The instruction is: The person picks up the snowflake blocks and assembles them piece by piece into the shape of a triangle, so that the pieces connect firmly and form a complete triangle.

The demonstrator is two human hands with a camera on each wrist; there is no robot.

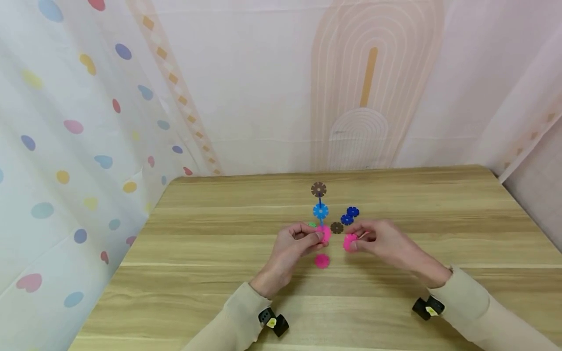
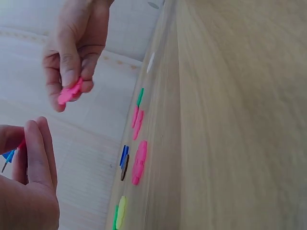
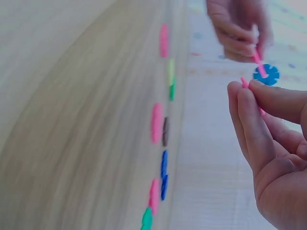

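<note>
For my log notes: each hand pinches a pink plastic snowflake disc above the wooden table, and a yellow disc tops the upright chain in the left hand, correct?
Nearly. The disc topping the upright chain is brown, not yellow, as the head view shows. The left hand and right hand do each pinch a pink plastic snowflake disc above the wooden table.

From where I stand, nothing can be read: no words, numbers or brand marks on the discs, the surface (image 1: 395,292), or the patterned backdrop behind it.

A wooden table (image 1: 219,292) stands before pale patterned curtains (image 1: 88,122).
</note>
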